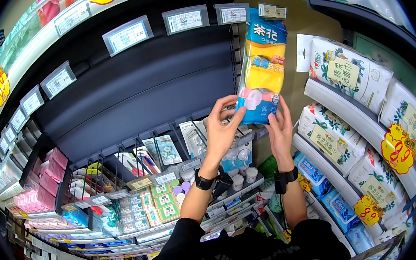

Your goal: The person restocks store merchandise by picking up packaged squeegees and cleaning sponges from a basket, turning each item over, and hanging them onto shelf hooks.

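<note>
A long blue and yellow pack of sponges (263,69) hangs upright below a price tag holder at the upper right of the dark back panel. My left hand (223,129) grips its lower left corner, thumb on the front. At the lower right edge, my right hand (280,130) has its thumb on the front and its fingers around the side. The hook that meets the top of the pack is hidden behind the tag. Both wrists wear black bands.
Hooks with carded small goods (163,150) run below the back panel. On the right, shelves hold packs of face tissues (349,65) and blue wipes packs (340,207). Pink packs (50,174) stand at the left. Price tags (128,35) line the rail above.
</note>
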`<state>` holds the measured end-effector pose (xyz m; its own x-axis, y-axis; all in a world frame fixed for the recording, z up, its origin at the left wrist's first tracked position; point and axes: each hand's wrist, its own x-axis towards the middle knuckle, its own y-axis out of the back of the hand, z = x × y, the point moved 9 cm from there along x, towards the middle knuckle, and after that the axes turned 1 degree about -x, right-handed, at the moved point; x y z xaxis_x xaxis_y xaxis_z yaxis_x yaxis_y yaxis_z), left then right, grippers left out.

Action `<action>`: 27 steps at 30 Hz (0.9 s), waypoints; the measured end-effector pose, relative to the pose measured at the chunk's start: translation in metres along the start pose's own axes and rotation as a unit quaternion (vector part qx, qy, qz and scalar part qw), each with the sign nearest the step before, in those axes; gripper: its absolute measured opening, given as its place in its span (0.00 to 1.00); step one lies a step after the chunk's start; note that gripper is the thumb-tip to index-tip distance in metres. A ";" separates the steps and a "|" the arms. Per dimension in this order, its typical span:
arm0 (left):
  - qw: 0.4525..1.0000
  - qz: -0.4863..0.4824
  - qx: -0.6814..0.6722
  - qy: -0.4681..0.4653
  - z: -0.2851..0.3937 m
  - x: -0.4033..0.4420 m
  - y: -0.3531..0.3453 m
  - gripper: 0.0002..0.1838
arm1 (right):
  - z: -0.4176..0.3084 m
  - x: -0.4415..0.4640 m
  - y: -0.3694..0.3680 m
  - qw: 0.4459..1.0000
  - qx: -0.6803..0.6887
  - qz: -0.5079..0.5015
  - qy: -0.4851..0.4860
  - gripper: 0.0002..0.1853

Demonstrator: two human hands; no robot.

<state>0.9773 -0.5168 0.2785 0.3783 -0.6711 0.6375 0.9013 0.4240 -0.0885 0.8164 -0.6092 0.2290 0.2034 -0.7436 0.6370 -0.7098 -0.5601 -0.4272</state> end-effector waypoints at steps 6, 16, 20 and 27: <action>1.000 0.003 0.008 -0.013 -0.001 0.002 0.002 0.20 | -0.001 0.001 -0.003 1.000 0.015 0.006 0.000 0.32; 0.994 0.029 0.081 -0.065 0.010 -0.007 0.012 0.22 | 0.008 0.013 -0.005 0.999 0.020 0.006 -0.034 0.33; 0.990 0.045 0.107 -0.077 0.014 -0.013 0.020 0.22 | 0.015 0.029 -0.005 0.999 0.000 0.002 -0.045 0.32; 0.991 0.038 0.121 -0.050 0.020 -0.032 0.031 0.20 | 0.057 0.063 0.012 0.991 -0.047 0.062 -0.112 0.30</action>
<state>0.9885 -0.4702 0.2702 0.4095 -0.5730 0.7099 0.7896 0.6123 0.0388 0.8596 -0.6837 0.2273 0.2478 -0.8730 0.4202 -0.7961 -0.4306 -0.4251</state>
